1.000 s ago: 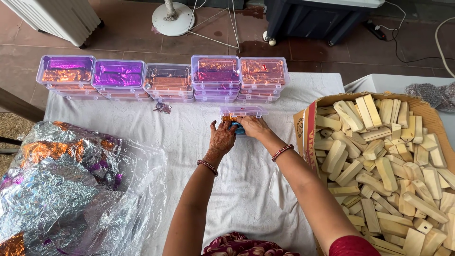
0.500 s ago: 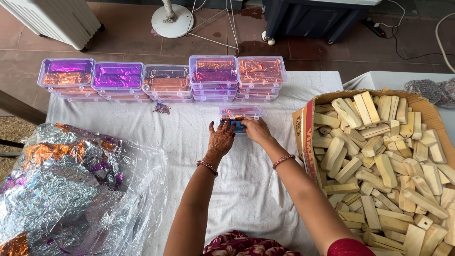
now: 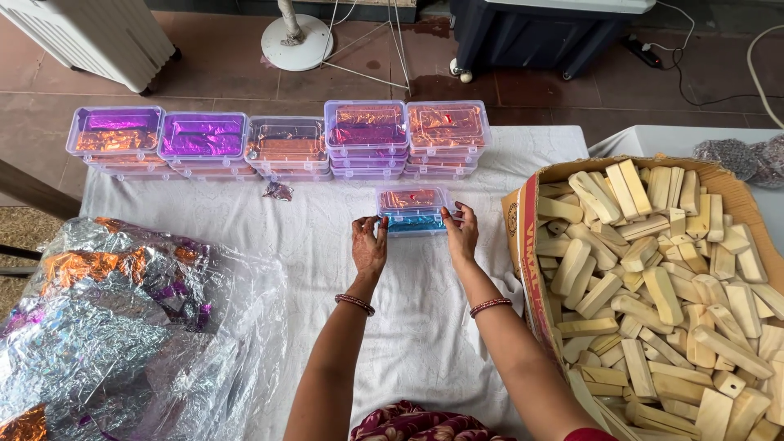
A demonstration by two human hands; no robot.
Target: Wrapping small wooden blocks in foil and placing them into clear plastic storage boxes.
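White cloth covers the table (image 3: 245, 220). Since half a second ago both hands have drawn apart: left hand (image 3: 369, 245) and right hand (image 3: 462, 237) now flank the small clear lidded plastic box (image 3: 412, 210) at centre frame, fingertips gripping its ends.

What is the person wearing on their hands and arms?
Each wrist has a thin beaded bangle, reddish-brown: one by the left hand, one by the right hand. The fingernails are painted dark red. The forearms are bare, with a bit of red sleeve at the right upper arm.
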